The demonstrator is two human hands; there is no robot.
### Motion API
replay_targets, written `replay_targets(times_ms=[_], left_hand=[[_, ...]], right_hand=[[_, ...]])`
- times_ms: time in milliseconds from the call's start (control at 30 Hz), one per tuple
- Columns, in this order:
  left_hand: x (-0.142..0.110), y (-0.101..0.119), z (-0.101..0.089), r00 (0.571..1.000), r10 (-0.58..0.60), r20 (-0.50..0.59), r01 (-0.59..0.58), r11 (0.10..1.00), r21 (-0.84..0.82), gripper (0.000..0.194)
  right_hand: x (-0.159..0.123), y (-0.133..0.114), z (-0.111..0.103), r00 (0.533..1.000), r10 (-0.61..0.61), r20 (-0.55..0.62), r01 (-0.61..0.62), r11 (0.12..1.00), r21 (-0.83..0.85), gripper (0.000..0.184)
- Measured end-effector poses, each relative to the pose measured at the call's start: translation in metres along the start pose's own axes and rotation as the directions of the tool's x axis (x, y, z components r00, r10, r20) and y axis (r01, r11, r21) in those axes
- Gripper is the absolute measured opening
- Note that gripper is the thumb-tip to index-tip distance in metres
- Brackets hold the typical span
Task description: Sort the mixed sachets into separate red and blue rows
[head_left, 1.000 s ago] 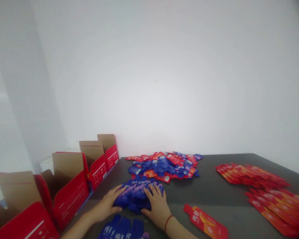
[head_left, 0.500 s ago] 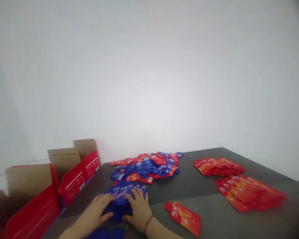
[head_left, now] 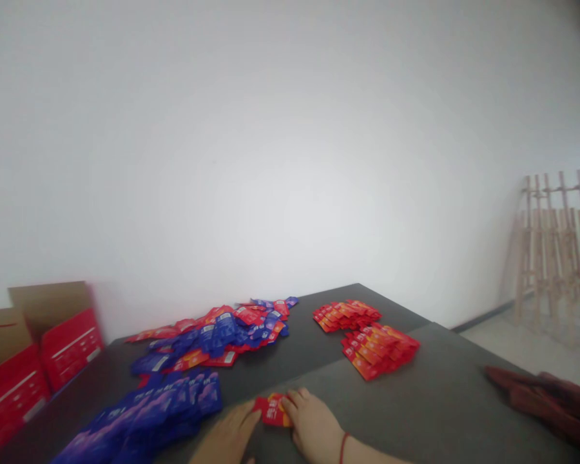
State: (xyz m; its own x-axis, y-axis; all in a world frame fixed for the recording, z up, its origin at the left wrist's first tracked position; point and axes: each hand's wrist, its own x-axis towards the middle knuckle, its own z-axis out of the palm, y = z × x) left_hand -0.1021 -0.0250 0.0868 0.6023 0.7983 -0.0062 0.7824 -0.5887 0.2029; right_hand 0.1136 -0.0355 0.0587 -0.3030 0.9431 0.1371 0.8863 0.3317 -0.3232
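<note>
With the spouted-style red pouch [head_left: 272, 410] taken as the clock's centre, it lies on the bench [head_left: 444, 406] between both hands. The left hand [head_left: 234, 430] touches its 9 o'clock end; the right hand [head_left: 314, 419] lays spread fingers over its 3 o'clock end. Blur prevents telling whether either is clamped on it. In the inspector's judgement, the film is best handled flat, with light, even pressure from both ends, lest it buckle.

Two open cartons [head_left: 75, 348] stand at 10 o'clock, flaps raised; their contents cannot be seen. Overlapping blue pouches [head_left: 149, 412] lie at 9, a mixed pouch heap [head_left: 217, 335] at 11, orange-red pouch stacks [head_left: 379, 348] around 1 to 2.
</note>
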Motion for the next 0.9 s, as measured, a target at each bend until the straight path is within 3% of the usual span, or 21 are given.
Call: replay_targets(times_ms=[67,167,267,367,433,500,633,833,900], left_hand=[[0.023,0.029,0.011,0.999,-0.011,0.04,0.014,0.998,-0.066,0.076],[0.056,0.053,0.028,0.992,-0.027,-0.123,-0.004,0.97,-0.241,0.075],[0.087,0.065,0.039,0.947,-0.099,-0.307,-0.058,0.885,-0.463,0.054],[0.114,0.077,0.048,0.937,-0.135,-0.322,-0.109,0.763,-0.637,0.029],[0.126,0.086,0.054,0.929,-0.166,-0.331,-0.121,0.71,-0.694,0.02],[0.134,0.093,0.059,0.901,-0.225,-0.37,-0.123,0.687,-0.716,0.018],[0.14,0.098,0.066,0.847,-0.288,-0.447,-0.13,0.703,-0.7,0.02],[0.136,0.087,0.061,0.843,-0.293,-0.451,-0.04,0.802,-0.595,0.032],[0.135,0.085,0.06,0.836,-0.291,-0.466,-0.056,0.799,-0.599,0.033]], right_hand=[[-0.002,0.011,0.001,0.999,0.012,-0.033,-0.007,0.989,0.148,0.043],[-0.003,0.03,-0.013,0.995,0.053,-0.079,-0.024,0.943,0.331,0.035],[-0.007,0.056,-0.031,0.99,0.108,-0.085,-0.061,0.902,0.428,0.023],[-0.013,0.08,-0.036,0.98,0.188,-0.063,-0.122,0.82,0.559,0.016],[-0.016,0.091,-0.032,0.969,0.239,-0.054,-0.152,0.76,0.632,0.023],[-0.019,0.096,-0.025,0.953,0.302,-0.036,-0.162,0.604,0.78,0.033],[-0.024,0.095,-0.015,0.929,0.369,-0.011,-0.031,0.106,0.994,0.046],[-0.032,0.076,-0.017,0.965,0.253,0.067,-0.034,-0.135,0.99,0.039],[-0.034,0.073,-0.016,0.98,0.185,0.071,-0.047,-0.133,0.99,0.038]])
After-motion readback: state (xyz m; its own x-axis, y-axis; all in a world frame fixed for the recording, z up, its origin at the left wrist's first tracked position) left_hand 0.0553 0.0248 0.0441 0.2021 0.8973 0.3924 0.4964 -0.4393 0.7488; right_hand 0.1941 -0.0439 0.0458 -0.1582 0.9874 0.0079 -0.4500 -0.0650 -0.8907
